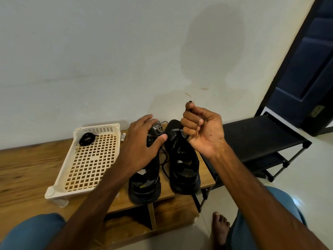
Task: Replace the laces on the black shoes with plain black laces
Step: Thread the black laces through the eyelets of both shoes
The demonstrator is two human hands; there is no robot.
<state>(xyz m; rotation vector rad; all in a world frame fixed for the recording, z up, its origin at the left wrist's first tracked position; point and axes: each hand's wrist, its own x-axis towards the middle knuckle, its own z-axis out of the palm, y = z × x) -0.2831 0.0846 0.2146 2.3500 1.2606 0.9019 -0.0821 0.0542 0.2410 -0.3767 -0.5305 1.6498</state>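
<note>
Two black shoes stand side by side on the wooden table (27,168), toes toward the wall: the left shoe (144,186) and the right shoe (183,168). My left hand (142,143) hovers with spread fingers over the front of the left shoe. My right hand (201,130) is raised above the right shoe and pinches the end of a plain black lace (164,162), which runs down between the shoes. A black-and-white patterned lace (159,126) lies bunched behind the left shoe's toe. A coiled black lace (87,138) sits in the white basket (59,177).
A small white tube-like item (123,137) lies between the basket and the shoes. A black shoe rack (259,141) stands to the right of the table, below a dark door (310,60). My knees and a bare foot (220,230) are at the bottom.
</note>
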